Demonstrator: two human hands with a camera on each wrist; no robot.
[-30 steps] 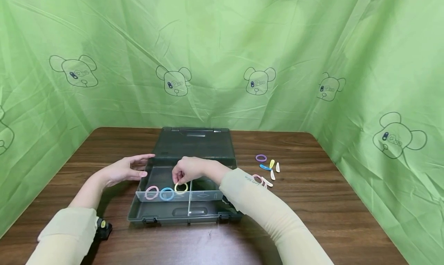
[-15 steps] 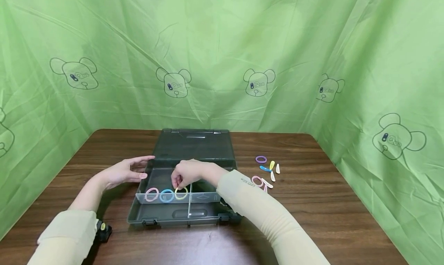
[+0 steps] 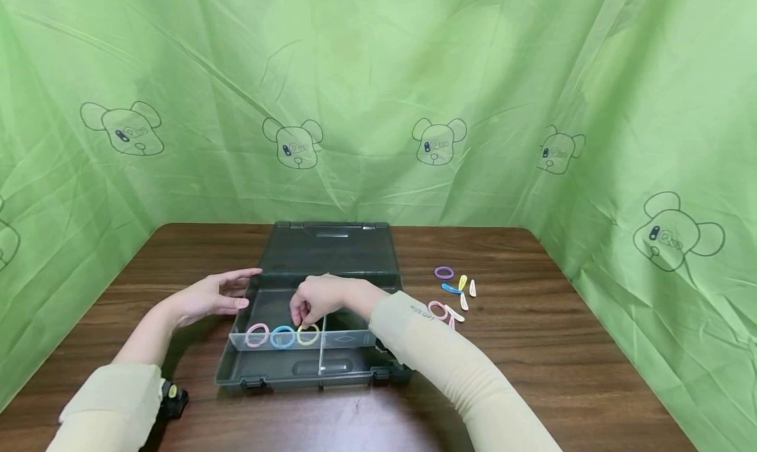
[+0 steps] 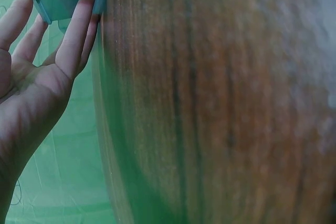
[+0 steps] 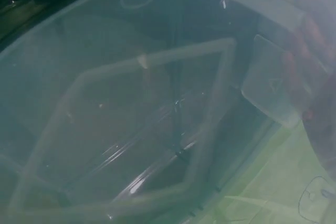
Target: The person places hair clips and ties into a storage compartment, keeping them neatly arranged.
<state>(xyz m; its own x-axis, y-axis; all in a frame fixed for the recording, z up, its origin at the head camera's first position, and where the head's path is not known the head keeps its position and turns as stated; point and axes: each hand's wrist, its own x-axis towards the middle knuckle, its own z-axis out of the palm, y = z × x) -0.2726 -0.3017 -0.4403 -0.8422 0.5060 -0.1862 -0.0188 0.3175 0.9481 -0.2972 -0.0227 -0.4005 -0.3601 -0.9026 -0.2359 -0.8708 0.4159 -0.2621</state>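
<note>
yellow ring (image 3: pixel 308 343) inside box (image 3: pixel 263 366) seemed light, stretchy; right hand (image 3: pixel 319 297) pinched its top, sensible hold; left hand (image 3: pixel 205 300), fingers extended, touched box's side.

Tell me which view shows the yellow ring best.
The head view: the yellow ring shows nearly whole, at the right hand. The left wrist view lacks it; the right wrist view is too hazy to tell.

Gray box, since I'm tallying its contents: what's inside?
A pink ring, blue ring and yellow ring sit in a row along a clear divider. Anything beneath the right hand and right sleeve is hidden.
</note>
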